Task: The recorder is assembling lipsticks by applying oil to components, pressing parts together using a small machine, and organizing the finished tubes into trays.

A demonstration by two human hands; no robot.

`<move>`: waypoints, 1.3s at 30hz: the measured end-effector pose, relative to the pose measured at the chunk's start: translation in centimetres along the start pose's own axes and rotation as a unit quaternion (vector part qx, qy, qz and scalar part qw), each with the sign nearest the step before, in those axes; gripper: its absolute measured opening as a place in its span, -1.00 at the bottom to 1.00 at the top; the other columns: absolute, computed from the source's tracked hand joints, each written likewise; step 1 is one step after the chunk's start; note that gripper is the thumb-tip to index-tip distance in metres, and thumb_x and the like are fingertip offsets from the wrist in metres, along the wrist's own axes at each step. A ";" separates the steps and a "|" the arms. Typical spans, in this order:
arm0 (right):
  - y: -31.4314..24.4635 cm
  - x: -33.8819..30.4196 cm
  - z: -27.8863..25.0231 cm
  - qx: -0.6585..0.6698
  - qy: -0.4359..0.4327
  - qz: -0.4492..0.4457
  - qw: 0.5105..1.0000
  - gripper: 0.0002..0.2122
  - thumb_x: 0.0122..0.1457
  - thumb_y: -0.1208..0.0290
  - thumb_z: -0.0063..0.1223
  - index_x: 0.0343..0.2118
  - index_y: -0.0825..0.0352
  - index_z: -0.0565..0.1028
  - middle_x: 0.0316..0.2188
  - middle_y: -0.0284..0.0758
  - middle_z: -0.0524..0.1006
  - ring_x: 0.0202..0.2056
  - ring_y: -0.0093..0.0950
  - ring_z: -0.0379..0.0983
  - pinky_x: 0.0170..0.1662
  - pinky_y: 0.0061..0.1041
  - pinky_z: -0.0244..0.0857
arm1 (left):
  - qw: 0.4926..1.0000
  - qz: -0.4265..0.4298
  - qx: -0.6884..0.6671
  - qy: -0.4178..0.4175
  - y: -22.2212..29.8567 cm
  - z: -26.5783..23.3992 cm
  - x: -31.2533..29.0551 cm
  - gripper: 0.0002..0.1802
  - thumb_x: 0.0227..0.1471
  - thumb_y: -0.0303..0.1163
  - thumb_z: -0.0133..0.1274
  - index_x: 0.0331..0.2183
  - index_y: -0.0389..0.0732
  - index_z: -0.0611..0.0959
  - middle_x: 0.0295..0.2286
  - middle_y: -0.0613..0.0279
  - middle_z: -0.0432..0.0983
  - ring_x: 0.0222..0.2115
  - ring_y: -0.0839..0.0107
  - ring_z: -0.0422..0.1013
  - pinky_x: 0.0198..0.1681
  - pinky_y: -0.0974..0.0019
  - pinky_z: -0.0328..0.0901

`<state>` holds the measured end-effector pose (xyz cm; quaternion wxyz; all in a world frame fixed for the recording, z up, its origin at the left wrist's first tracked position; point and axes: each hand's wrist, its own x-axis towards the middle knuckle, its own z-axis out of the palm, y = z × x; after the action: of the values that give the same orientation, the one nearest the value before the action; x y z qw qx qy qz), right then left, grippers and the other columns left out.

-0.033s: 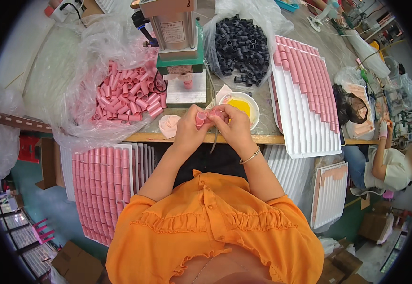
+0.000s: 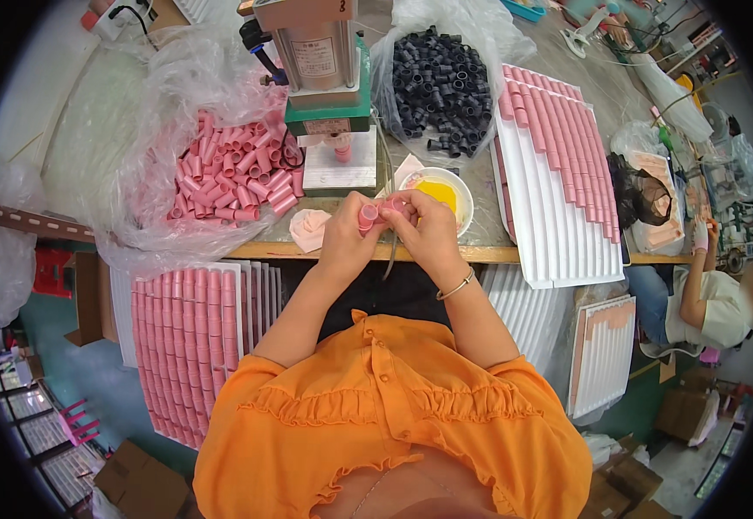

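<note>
Both my hands meet just above the table's front edge, below the press. My left hand (image 2: 344,232) is closed around a short pink tube (image 2: 368,214), its open end facing up. Pinched in the fingers of my right hand (image 2: 429,227) is another pink piece (image 2: 393,207), mostly hidden by the fingers and close against the tube. A white dish (image 2: 465,212) with something yellow in it stands just beyond my right hand. To the left of my left hand lies a crumpled pale pink cloth (image 2: 308,228).
A press (image 2: 329,117) with a green head stands ahead, a pink piece under it. Loose pink tubes (image 2: 236,169) fill a clear bag at left; black fittings (image 2: 442,91) fill another. Ridged white trays (image 2: 558,251) hold rows of pink tubes. A co-worker (image 2: 709,298) sits far right.
</note>
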<state>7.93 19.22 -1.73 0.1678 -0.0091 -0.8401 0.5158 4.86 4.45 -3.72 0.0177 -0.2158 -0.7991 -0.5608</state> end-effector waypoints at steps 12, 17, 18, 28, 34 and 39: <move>-0.6 0.2 -0.5 -0.168 0.019 -0.071 0.983 -0.61 -0.04 0.09 0.28 -0.69 0.32 0.43 -0.78 -0.30 0.41 -0.71 -0.33 0.35 -0.52 -0.38 0.17 | 0.977 0.171 0.062 0.107 -0.5 1.4 -1.4 -0.67 -0.18 -0.67 0.23 -0.40 -0.23 0.41 -0.48 0.16 0.39 -0.44 0.24 0.41 -0.38 0.28 0.29; 0.4 2.0 -2.6 -0.162 -0.002 0.012 0.987 -0.65 0.03 0.10 0.22 -0.61 0.32 0.50 -0.71 -0.26 0.47 -0.62 -0.25 0.42 -0.44 -0.30 0.25 | 0.992 0.007 0.040 0.123 -1.6 -0.9 -0.6 -0.60 -0.07 -0.53 0.18 -0.14 -0.27 0.46 -0.39 0.11 0.40 -0.31 0.16 0.38 -0.17 0.16 0.27; 2.0 2.8 -3.5 -0.144 0.067 0.050 0.986 -0.67 0.05 0.11 0.21 -0.57 0.33 0.53 -0.68 -0.24 0.49 -0.58 -0.21 0.45 -0.41 -0.28 0.28 | 0.986 -0.011 0.072 0.151 -2.5 -2.5 -0.2 -0.45 -0.13 -0.55 0.21 -0.03 -0.26 0.45 -0.38 0.14 0.40 -0.30 0.18 0.36 -0.15 0.17 0.26; 10.4 8.1 -6.6 -0.376 -0.020 0.243 0.894 -0.68 0.05 0.11 0.19 -0.44 0.34 0.62 -0.43 -0.07 0.60 -0.35 -0.11 0.55 -0.24 -0.28 0.41 | 0.921 -0.034 0.380 0.078 -7.5 -10.5 2.2 -0.67 -0.22 -0.44 0.29 -0.34 -0.16 0.52 -0.39 0.07 0.47 -0.28 0.02 0.38 -0.26 0.03 0.27; 12.0 6.1 -7.1 -0.196 0.107 0.088 0.971 -0.91 0.00 0.44 0.23 -0.44 0.32 0.60 -0.47 -0.22 0.48 -0.43 -0.31 0.48 -0.31 -0.37 0.34 | 0.943 0.020 0.329 0.033 -7.5 -10.5 2.5 -0.70 -0.15 -0.43 0.27 -0.34 -0.22 0.51 -0.43 0.01 0.51 -0.34 -0.03 0.42 -0.29 0.12 0.30; 6.1 1.0 -6.6 -0.196 0.066 -0.014 0.978 -0.93 -0.02 0.43 0.23 -0.48 0.28 0.59 -0.49 -0.29 0.43 -0.43 -0.31 0.44 -0.35 -0.36 0.29 | 0.995 0.014 0.002 0.101 -4.8 -7.9 -0.1 -0.72 -0.10 -0.71 0.15 -0.29 -0.23 0.50 -0.30 0.22 0.59 -0.29 0.50 0.49 -0.20 0.43 0.36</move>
<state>7.95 27.99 -4.02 0.2251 -0.0638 -0.9119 0.3373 1.48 -4.00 -5.07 0.1071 -0.1693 -0.7914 -0.5775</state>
